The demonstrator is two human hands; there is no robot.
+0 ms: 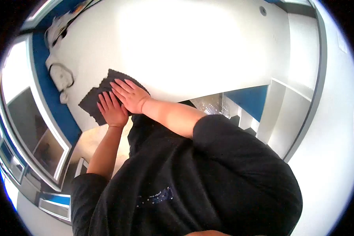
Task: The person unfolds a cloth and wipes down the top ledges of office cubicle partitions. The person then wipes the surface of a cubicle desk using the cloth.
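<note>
- The left hand (115, 114) lay open, palm down, gripping nothing, on the dark cloth (92, 103).
- The right hand (133, 98), also flat and open, pressed just beside it.
- Beneath both, the cloth rested on the white table (177, 51); smoothing, seemingly, called for even pressure.

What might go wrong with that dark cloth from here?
The dark cloth lies close to the near edge of the white table, so it could slip off if pulled toward the body. The left hand and right hand press flat on it, close together, so it might bunch between them. Its ragged edges may fray or catch.
</note>
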